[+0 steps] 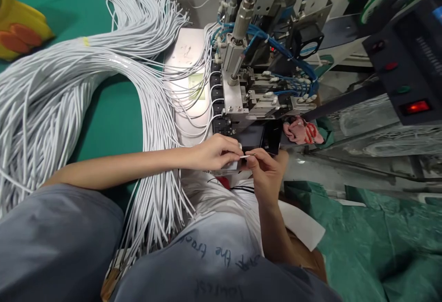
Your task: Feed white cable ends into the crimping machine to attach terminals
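Observation:
My left hand (216,151) and my right hand (265,169) meet in front of a small metal machine (248,95). Both pinch the end of one thin white cable (243,156) between their fingertips, just below the machine's black front block (262,137). A big bundle of white cables (69,95) sweeps across the green table (113,113) from the left and hangs over its front edge by my left forearm. More cable ends lie on the white plate (188,58) beside the machine.
Blue air hoses (276,44) and a small black fan (306,38) sit on the machine. A dark control box (410,62) with a lit red switch stands at the right. A yellow and orange object (19,26) lies far left. Green cloth (373,237) covers the lower right.

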Motion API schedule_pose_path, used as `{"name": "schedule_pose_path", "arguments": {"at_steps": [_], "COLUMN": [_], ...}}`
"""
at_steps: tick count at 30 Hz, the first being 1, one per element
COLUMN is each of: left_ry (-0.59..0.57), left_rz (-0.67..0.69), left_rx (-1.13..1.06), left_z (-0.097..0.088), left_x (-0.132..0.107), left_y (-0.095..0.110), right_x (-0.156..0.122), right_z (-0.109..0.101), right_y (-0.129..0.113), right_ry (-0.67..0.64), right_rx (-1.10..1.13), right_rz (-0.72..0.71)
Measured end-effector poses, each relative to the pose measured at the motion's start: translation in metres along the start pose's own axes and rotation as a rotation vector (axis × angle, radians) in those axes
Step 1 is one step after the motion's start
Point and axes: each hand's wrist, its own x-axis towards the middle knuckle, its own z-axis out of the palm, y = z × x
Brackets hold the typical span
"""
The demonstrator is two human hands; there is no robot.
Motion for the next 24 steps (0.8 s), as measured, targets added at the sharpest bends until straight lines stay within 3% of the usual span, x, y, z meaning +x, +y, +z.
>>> {"name": "schedule_pose_path", "arguments": {"at_steps": [4, 8, 13, 16, 18, 20, 22, 24], "left_ry": [0.024, 0.050, 0.084, 0.071, 0.050, 0.002, -0.066, -0.114], "left_rz": [0.076, 0.055, -0.128, -0.147, -0.066, 0.070, 0.206, 0.280], "left_rx": [0.223, 0.311, 0.100, 0.064, 0.234, 0.545, 0.843, 0.995], "left_z": [0.003, 0.005, 0.003, 0.002, 0.001, -0.002, -0.007, -0.012], "left_x": [-0.003, -0.005, -0.001, -0.001, -0.001, -0.001, -0.001, 0.000], "left_y": [-0.007, -0.008, 0.001, 0.003, 0.004, 0.006, 0.009, 0.010], "right_x": [0.004, 0.009, 0.009, 0.005, 0.003, 0.004, 0.009, 0.016], "right_z": [-0.007, -0.009, 0.007, 0.016, 0.016, 0.013, 0.007, 0.003], "right_y": [-0.011, -0.013, -0.002, 0.001, -0.002, -0.009, -0.016, -0.021], "right_ry": [-0.062, -0.167, -0.024, 0.076, 0.119, 0.099, 0.016, -0.079], "right_rx": [-0.309, -0.295, -0.085, -0.066, -0.180, -0.338, -0.436, -0.438], "right_rz": [-0.036, 0.024, -0.054, -0.076, -0.120, -0.197, -0.235, -0.215]}}
